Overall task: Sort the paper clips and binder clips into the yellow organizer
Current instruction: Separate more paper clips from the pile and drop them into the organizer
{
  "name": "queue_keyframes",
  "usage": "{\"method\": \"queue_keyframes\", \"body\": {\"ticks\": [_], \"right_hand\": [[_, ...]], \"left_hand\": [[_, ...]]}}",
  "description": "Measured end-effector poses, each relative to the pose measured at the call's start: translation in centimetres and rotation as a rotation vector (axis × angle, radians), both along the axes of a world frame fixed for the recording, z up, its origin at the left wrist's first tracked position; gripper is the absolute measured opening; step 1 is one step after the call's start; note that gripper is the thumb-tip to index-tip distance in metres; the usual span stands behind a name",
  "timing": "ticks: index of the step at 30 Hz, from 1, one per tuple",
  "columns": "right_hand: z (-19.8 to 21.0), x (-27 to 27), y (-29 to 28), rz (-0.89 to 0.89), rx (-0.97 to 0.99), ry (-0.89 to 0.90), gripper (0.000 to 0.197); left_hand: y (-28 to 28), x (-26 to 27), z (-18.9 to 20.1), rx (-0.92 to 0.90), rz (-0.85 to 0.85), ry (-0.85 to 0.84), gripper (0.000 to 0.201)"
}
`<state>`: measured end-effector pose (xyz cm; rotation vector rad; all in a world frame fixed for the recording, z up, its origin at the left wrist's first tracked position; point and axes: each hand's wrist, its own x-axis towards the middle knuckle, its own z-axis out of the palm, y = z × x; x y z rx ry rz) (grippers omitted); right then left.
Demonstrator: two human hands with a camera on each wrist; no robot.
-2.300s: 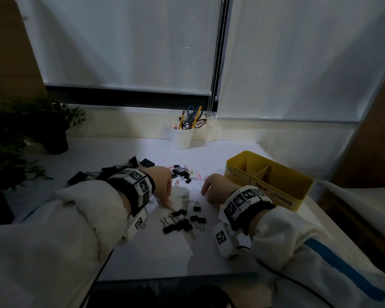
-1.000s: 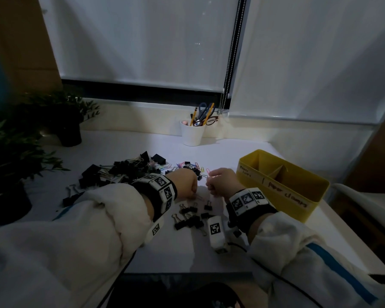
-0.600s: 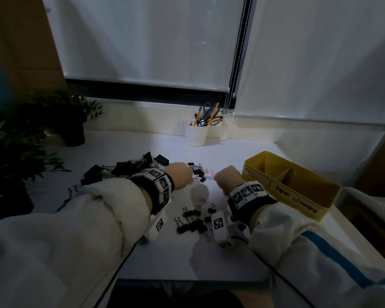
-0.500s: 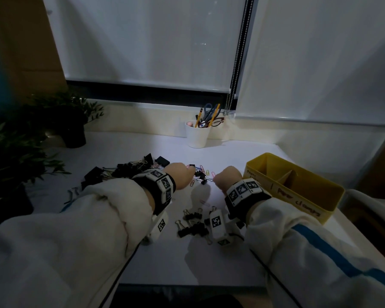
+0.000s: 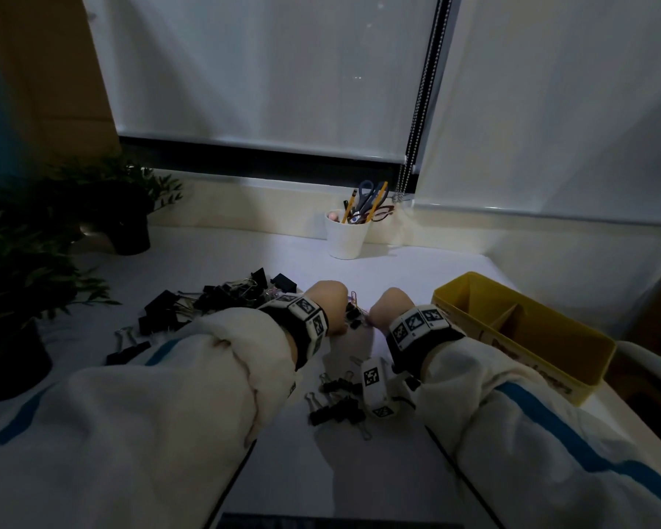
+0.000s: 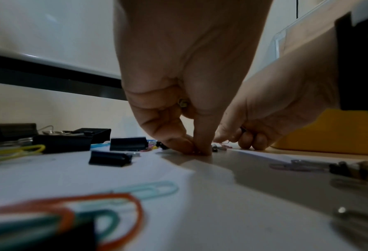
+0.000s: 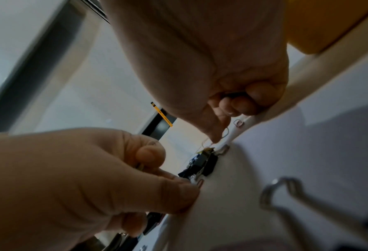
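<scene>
Both hands work side by side over a small cluster of coloured paper clips and little black binder clips (image 7: pixel 208 164) on the white table. My left hand (image 5: pixel 331 305) (image 6: pixel 198 151) pinches a paper clip against the table with thumb and forefinger, and a yellowish clip (image 6: pixel 183 102) shows inside its curled fingers. My right hand (image 5: pixel 390 305) (image 7: pixel 218 141) pinches a thin wire paper clip at the table, with something dark (image 7: pixel 236 95) tucked under its curled fingers. The yellow organizer (image 5: pixel 523 330) stands just right of the right hand, divided into compartments.
A pile of larger black binder clips (image 5: pixel 226 295) lies left of the hands, and small ones (image 5: pixel 336 399) lie nearer me. Loose orange (image 6: pixel 114 212) and pale blue (image 6: pixel 153 188) paper clips lie by my left wrist. A white pen cup (image 5: pixel 346 238) stands at the back, potted plants (image 5: pixel 126 208) at the left.
Both hands have moved away from me, from beside the small binder clips to the paper clip cluster further back. Both now pinch down at the table there.
</scene>
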<state>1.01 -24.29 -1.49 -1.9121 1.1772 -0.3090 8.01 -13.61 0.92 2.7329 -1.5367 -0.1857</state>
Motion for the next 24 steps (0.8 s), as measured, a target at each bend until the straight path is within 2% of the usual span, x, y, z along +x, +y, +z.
{"method": "queue_keyframes", "body": {"ticks": [1, 2, 3, 4, 5, 7, 9, 10, 13, 15, 16, 18, 21, 23, 24], "right_hand": [[0.4, 0.1, 0.1, 0.045, -0.018, 0.029, 0.016], [0.6, 0.1, 0.2, 0.085, -0.076, 0.044, 0.021], [0.4, -0.3, 0.1, 0.143, -0.081, -0.056, 0.037], [0.6, -0.5, 0.2, 0.048, 0.086, -0.183, 0.042], [0.3, -0.6, -0.2, -0.015, 0.237, -0.299, 0.032], [0.3, -1.5, 0.1, -0.061, 0.307, -0.361, 0.014], [-0.1, -2.0, 0.2, -0.200, 0.497, -0.501, 0.013], [-0.1, -2.2, 0.4, -0.204, 0.519, -0.528, 0.016], [0.0, -2.3, 0.8, -0.138, 0.447, -0.518, 0.020], [0.1, -2.1, 0.7, -0.105, 0.391, -0.535, 0.008], [0.1, -2.0, 0.6, -0.080, 0.379, -0.563, 0.004], [0.2, -1.7, 0.5, -0.046, 0.359, -0.572, 0.011], [-0.1, -0.7, -0.3, -0.065, 0.233, -0.434, 0.017], [0.1, 0.2, -0.5, -0.032, 0.125, -0.363, 0.007], [-0.1, 0.9, -0.9, -0.004, 0.084, -0.286, 0.010]], "left_hand": [[0.0, 0.1, -0.1, 0.002, 0.006, 0.004, 0.028], [0.0, 0.2, -0.3, 0.004, 0.011, 0.010, 0.028], [0.1, 0.1, -0.3, 0.013, 0.015, 0.016, 0.026], [0.1, 0.1, -0.4, 0.015, 0.016, 0.027, 0.025], [0.1, 0.1, -0.5, 0.015, 0.013, 0.036, 0.025], [0.2, 0.0, -0.6, 0.007, 0.006, 0.037, 0.022], [0.4, -0.1, -0.7, -0.015, 0.015, 0.044, 0.013], [0.5, -0.1, -0.7, -0.028, 0.017, 0.046, 0.013], [0.6, 0.1, -0.9, -0.049, 0.028, 0.056, 0.021], [0.8, 0.2, -0.9, -0.074, 0.043, 0.101, 0.012], [0.8, 0.3, -0.9, -0.102, 0.060, 0.128, 0.016], [1.0, 0.9, -0.7, -0.182, 0.096, 0.166, 0.021], [1.4, 2.3, -0.3, -0.279, 0.205, 0.226, 0.021], [1.5, 3.5, -0.1, -0.319, 0.268, 0.207, 0.019], [1.5, 4.1, 0.0, -0.333, 0.287, 0.197, 0.017]]}}
